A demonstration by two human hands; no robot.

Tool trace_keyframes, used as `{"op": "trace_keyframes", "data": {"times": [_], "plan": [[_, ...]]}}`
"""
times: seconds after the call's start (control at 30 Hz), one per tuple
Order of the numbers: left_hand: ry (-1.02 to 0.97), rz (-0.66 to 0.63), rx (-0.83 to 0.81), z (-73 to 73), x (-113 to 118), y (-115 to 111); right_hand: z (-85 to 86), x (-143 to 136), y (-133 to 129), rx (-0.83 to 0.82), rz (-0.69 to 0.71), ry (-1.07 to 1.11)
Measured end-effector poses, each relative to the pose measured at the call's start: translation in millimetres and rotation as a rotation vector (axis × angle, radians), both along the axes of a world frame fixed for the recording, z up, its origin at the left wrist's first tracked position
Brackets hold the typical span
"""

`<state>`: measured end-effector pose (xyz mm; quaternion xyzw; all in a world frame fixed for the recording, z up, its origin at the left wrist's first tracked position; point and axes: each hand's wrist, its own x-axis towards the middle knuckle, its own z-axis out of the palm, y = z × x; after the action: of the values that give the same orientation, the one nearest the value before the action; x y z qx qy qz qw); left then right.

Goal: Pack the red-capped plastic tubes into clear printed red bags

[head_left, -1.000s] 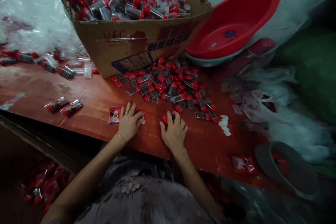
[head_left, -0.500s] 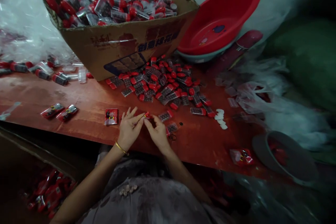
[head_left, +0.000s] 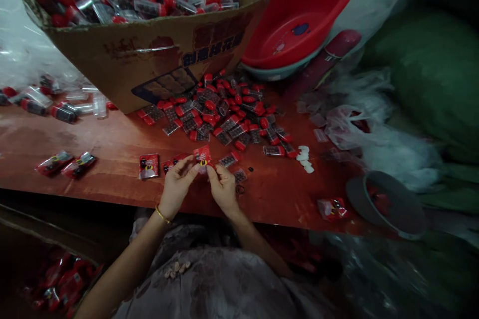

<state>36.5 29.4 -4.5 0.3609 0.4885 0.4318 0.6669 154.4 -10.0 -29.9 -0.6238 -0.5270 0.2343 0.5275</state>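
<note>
Between my two hands a small red printed packet (head_left: 202,155) is held upright, its lower part pinched from both sides. My left hand (head_left: 177,182) has thumb and fingers closed on its left edge, and a gold bracelet circles the wrist. On the right edge, my right hand (head_left: 223,187) grips with thumb and bent fingers. Left of my left hand a red square packet (head_left: 148,166) lies on the table, and another red packet (head_left: 172,163) is partly behind my fingers. Clear tubes with red caps (head_left: 229,159) lie just beyond my right hand.
A cardboard box (head_left: 157,55) full of red-capped tubes stands at the back left, a tube pile (head_left: 224,109) before it. Behind are a red basin (head_left: 299,20) and a bottle (head_left: 342,44). Two packets (head_left: 78,164) lie left; a grey bowl (head_left: 396,204) and plastic bags (head_left: 396,159) sit right.
The packet in my hands now stands up with its printed face showing; before, only a small red bit showed at my fingertips. The view has shifted, so the surroundings appear further left.
</note>
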Motion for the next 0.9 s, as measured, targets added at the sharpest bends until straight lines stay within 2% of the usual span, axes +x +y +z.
{"op": "trace_keyframes", "data": {"times": [0.13, 0.3, 0.37, 0.43, 0.53, 0.67, 0.77, 0.9], "plan": [[-0.095, -0.074, -0.227, 2.7, 0.6, -4.8, 1.1, 0.3, -4.0, -0.009, -0.035, -0.033], [-0.131, -0.004, -0.215, 5.9, 2.8, -10.7, -1.6, -6.1, -5.5, 0.002, -0.026, -0.117], [-0.116, 0.006, -0.196, 6.3, 0.7, -9.3, 1.3, -0.6, -7.4, -0.01, 0.022, -0.129], [-0.115, 0.039, -0.198, 6.0, -4.3, -5.1, 6.0, 16.7, -12.7, -0.007, 0.1, -0.174], [-0.135, 0.074, -0.214, 5.0, -12.8, 2.7, 10.2, 61.5, -26.5, -0.023, 0.165, -0.353], [-0.179, 0.023, -0.245, 4.3, -14.8, 5.7, 5.0, 113.0, -43.5, -0.159, 0.208, -0.652], [-0.185, -0.036, -0.29, 3.7, -11.8, 2.8, 0.4, 122.2, -46.8, -0.251, 0.277, -0.787], [-0.172, -0.082, -0.33, 2.4, -13.4, -1.1, -1.9, 116.9, -41.9, -0.296, 0.331, -0.884]]}}
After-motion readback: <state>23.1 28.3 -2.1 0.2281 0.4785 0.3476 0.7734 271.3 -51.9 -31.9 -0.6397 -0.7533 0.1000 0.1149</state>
